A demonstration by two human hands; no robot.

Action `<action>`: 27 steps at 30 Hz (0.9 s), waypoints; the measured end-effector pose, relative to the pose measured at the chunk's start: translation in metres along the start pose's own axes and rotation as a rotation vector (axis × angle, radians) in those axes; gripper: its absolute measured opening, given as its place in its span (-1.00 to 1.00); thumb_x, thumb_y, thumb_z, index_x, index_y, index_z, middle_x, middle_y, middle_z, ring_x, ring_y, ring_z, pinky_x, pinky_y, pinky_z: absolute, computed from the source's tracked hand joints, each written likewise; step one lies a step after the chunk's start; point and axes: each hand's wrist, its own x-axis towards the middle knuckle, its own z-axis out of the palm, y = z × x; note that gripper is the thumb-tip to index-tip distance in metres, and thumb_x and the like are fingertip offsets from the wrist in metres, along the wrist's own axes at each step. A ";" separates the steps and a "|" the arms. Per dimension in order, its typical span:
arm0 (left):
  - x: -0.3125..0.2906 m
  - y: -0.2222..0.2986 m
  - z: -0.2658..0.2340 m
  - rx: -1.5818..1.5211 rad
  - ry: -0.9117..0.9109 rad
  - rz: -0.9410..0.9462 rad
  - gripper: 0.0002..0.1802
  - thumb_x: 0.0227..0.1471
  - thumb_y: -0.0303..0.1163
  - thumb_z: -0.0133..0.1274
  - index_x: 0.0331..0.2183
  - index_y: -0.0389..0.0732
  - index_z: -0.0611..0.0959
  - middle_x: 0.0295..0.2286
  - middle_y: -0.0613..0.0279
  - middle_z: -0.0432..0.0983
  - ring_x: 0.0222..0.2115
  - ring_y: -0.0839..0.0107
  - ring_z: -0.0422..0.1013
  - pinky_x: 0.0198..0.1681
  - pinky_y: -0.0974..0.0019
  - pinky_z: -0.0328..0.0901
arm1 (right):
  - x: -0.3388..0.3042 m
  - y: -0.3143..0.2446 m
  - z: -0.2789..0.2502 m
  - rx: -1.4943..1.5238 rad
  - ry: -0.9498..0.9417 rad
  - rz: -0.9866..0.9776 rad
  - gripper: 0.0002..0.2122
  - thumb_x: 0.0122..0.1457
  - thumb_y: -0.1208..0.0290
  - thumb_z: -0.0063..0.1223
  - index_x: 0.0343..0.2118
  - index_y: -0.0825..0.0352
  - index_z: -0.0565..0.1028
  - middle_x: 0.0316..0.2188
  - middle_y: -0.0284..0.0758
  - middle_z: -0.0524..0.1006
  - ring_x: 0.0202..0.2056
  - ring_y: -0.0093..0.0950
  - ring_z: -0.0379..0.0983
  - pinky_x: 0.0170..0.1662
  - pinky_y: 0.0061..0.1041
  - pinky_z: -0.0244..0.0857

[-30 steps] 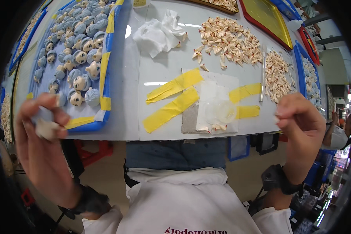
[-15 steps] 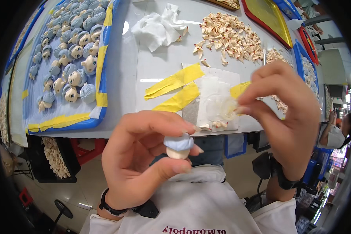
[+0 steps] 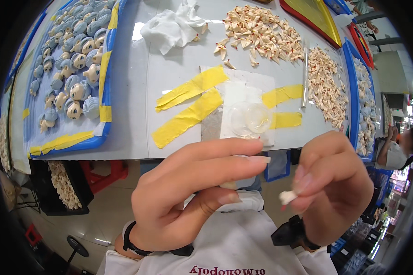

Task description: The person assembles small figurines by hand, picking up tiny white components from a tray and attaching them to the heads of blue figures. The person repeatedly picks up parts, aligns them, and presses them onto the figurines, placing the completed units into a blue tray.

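Note:
My left hand (image 3: 181, 195) is closed around a small doll's head (image 3: 229, 185) with light blue hair; the fingers cover most of it, leaving a cream sliver in sight. To its right, my right hand (image 3: 337, 176) pinches a small cream piece with a red tip (image 3: 287, 197) between thumb and fingertips. The two hands are apart, both in front of the table's near edge. Beyond them, a clear shallow dish (image 3: 259, 117) stands on a white sheet (image 3: 234, 91) held down with yellow tape (image 3: 188, 117).
A blue-rimmed tray (image 3: 104, 91) of blue-haired doll heads stands at left. Piles of red-tipped cream pieces (image 3: 261, 34) and similar pieces (image 3: 325, 85) lie at right, a metal rod (image 3: 305, 75) between them. Crumpled white tissue (image 3: 172, 27) lies behind. Another person (image 3: 396, 153) is far right.
My right hand has come from the clear dish down toward me, the cream piece now showing in its fingers. My left hand has moved right, its fingers now covering the doll's head.

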 end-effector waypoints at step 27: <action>-0.012 -0.001 -0.019 0.307 0.170 0.102 -0.48 -0.35 -0.26 0.30 -0.33 -0.24 0.42 -0.32 0.10 0.27 -0.49 0.40 0.38 -0.49 0.50 0.31 | 0.104 0.043 -0.028 -0.627 -0.323 -0.059 -0.82 -0.19 0.64 0.05 -0.43 0.37 0.43 -0.52 -0.42 0.41 -0.47 -0.62 0.28 -0.35 -0.64 0.17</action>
